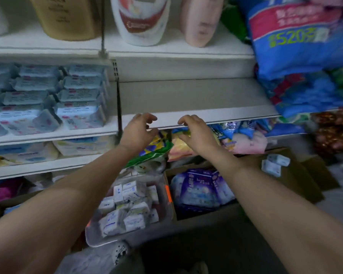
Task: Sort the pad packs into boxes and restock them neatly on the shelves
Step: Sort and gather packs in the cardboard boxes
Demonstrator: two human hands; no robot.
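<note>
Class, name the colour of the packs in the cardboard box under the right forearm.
Purple packs, head view.

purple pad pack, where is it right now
In the head view, the purple pad pack lies in a cardboard box low and right of centre, under the right forearm, beside the clear bin of small white packs.

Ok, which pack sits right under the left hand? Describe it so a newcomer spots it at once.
Start at the bare grey shelf in the middle. Just below its front edge, the left hand hovers over a crinkly pack in green, yellow and blue. The pack to its right is pale pink and orange.
</note>
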